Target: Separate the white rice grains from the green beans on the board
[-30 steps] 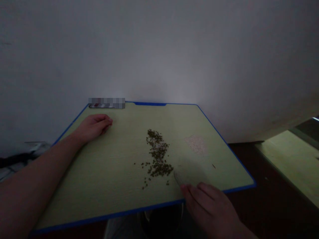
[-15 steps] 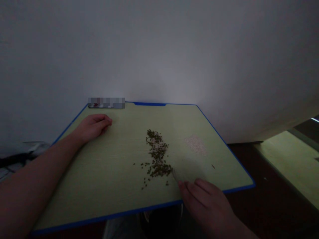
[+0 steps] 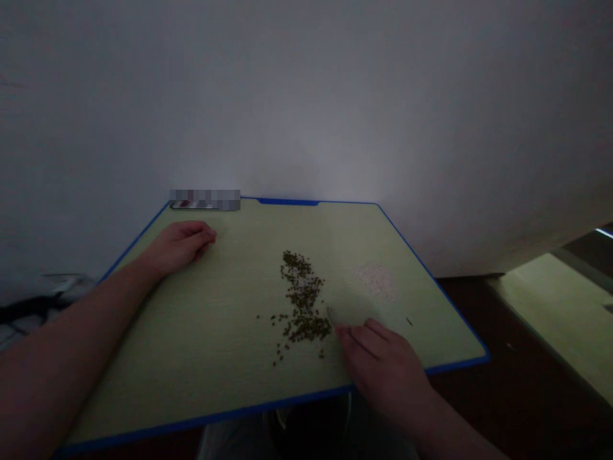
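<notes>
Thin tweezers [image 3: 331, 317] are pinched in my right hand [image 3: 383, 367], low over the table. Their tip hovers at the right edge of a scattered pile of small green beans [image 3: 306, 327], which look like mung beans. Pale grains like rice [image 3: 302, 281] show among the beans. Farther right lies a separate patch of the same pale grains [image 3: 376, 279]. My left hand [image 3: 182, 244] rests on the table at the far left, its fingers curled in and closed, with nothing visible in them.
The light wood-pattern folding table [image 3: 215, 358] has a blue rim and stands against a pale wall [image 3: 306, 96]. A phone-like flat object [image 3: 205, 200], partly blurred out, lies at the back left corner. A small dark sliver [image 3: 408, 321] is near the right edge.
My right hand has moved slightly forward and left, carrying the tweezers' tip up along the beans' right edge. The left hand stays put.
</notes>
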